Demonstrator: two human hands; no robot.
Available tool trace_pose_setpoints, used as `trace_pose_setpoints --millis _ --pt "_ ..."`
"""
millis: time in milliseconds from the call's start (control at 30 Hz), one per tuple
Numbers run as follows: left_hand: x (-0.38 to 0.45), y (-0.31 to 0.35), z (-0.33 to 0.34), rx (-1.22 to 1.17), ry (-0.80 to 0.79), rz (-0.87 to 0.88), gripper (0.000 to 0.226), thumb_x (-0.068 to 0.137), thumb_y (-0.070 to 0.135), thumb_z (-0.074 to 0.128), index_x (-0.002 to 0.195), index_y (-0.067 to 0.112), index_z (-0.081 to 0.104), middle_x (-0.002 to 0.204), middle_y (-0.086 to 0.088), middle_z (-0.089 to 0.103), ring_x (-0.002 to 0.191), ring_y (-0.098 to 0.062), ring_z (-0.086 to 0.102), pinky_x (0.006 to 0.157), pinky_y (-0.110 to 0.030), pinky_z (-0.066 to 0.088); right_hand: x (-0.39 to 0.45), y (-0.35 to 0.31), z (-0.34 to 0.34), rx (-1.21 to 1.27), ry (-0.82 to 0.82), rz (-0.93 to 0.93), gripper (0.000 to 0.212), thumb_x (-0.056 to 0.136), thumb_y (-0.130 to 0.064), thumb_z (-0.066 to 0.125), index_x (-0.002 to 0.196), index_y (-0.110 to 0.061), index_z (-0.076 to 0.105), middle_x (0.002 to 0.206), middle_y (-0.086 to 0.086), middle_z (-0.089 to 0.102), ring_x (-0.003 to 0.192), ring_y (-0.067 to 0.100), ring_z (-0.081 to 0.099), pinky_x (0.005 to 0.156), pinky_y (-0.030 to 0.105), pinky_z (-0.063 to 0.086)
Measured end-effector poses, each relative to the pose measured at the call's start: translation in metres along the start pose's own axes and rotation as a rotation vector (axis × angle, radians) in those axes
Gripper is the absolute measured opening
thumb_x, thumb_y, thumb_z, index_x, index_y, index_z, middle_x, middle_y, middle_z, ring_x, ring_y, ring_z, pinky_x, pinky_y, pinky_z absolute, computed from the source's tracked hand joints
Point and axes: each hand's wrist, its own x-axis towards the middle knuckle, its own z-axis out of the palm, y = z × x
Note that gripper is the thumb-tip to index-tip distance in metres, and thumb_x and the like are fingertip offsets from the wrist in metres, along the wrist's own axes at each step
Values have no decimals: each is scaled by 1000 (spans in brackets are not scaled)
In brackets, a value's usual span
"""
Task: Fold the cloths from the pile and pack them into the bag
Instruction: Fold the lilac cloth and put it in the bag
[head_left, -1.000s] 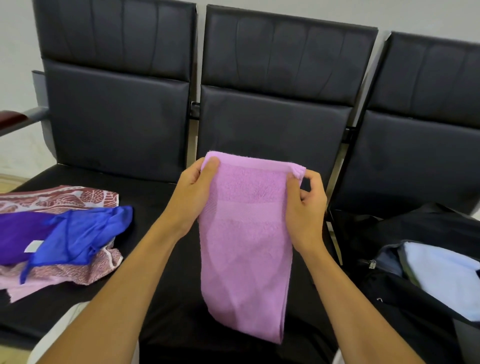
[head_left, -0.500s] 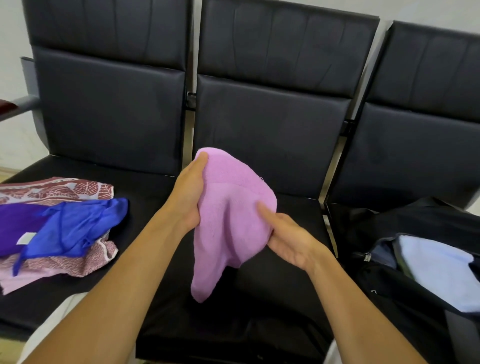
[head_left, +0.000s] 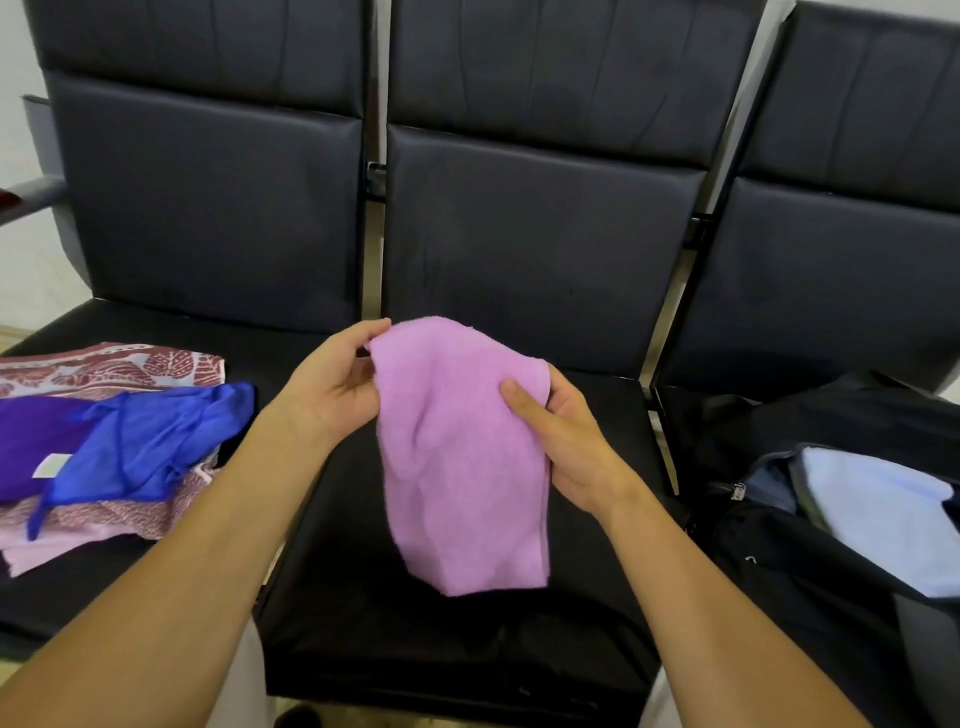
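1. I see a black bench (head_left: 467, 639) of three padded seats running across the view; its middle seat lies directly beneath the fingers of both hands.
2. The black bag (head_left: 810, 587) sits on the seat to the right of the right hand's fingers, well apart from them, its top open with a light blue cloth (head_left: 883, 514) lying inside.
3. The pile (head_left: 104, 452) lies on the seat to the left of the left hand's fingers, near but apart from them: a blue cloth (head_left: 150, 447) and a purple cloth (head_left: 31, 447) lie on a pink leaf-patterned cloth (head_left: 119, 364).
4. The pink towel (head_left: 462, 467) hangs in the air above the middle seat, between the two sets of fingers, folded over at the top with its lower end drooping free below them.
5. My left hand (head_left: 332, 389) holds the towel's upper left edge, fingers curled round it at the top corner.
6. My right hand (head_left: 566, 441) grips the towel's right side, thumb pressed on the front face and the other fingers wrapped behind the cloth.
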Motion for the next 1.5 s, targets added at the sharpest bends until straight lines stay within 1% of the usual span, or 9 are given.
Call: trace_pose_setpoints --millis 167,333,500,633,867,1000,1267,1400,1500 --pt "1 -12 2 370 -226 -72 38 91 29 60 126 15 62 119 -6 68 111 -24 65 90 -42 54 2 -5 -6 92 41 20 29 91 -31 66 120 -28 61 112 -3 72 104 17 70 80 34 59" --pt "9 -20 2 599 -383 -96 62 81 2 67 136 26 49 130 -6 63 119 -26 60 96 -46 51 5 -6 -10 246 89 11 42 87 -31 67 127 -23 60 120 6 69 111 24 68 88 44 58" --pt "14 -15 2 787 -15 52 51 83 16 71 130 7 52 119 -10 64 106 -26 63 76 -33 55 10 -5 -16 50 249 18 31 90 -32 67 119 -22 63 118 1 68 109 20 66 96 45 56" --pt "21 -14 -5 807 236 209 52 77 24 79 120 15 52 118 -9 60 103 -24 61 81 -37 53 12 2 -15 -109 267 35 19 91 -32 67 109 -26 64 113 -5 66 106 15 64 96 43 55" --pt "13 -4 -4 621 80 125 47 83 4 70 126 14 55 125 -9 57 112 -27 57 79 -35 53 15 5 -17 -192 396 71 37 90 -37 68 120 -21 53 115 -5 57 100 11 58 81 31 54" --pt "11 -2 -7 933 100 200 28 88 6 65 114 16 60 122 -11 57 109 -28 59 84 -38 54 13 5 -16 -225 427 69 33 93 -31 68 118 -23 47 106 -3 56 96 11 59 74 25 49" --pt "13 0 -9 1221 234 378 12 90 11 64 100 17 59 100 -8 58 75 -20 56 48 -24 44 6 5 -12 -472 176 -52 11 96 -20 63 102 -21 72 102 -16 68 98 -3 62 82 12 44" --pt "17 5 -14 1196 315 435 17 87 11 69 101 16 61 100 -11 65 83 -27 64 62 -33 53 3 6 -5 -452 46 51 23 101 -26 55 117 -24 72 116 -17 66 103 0 59 72 13 45" --pt "17 10 -15 1137 328 499 22 86 9 69 104 17 61 92 -11 67 86 -24 64 83 -41 55 1 4 0 -377 23 130 24 102 -26 53 115 -23 72 108 -8 69 78 8 60 59 15 47"
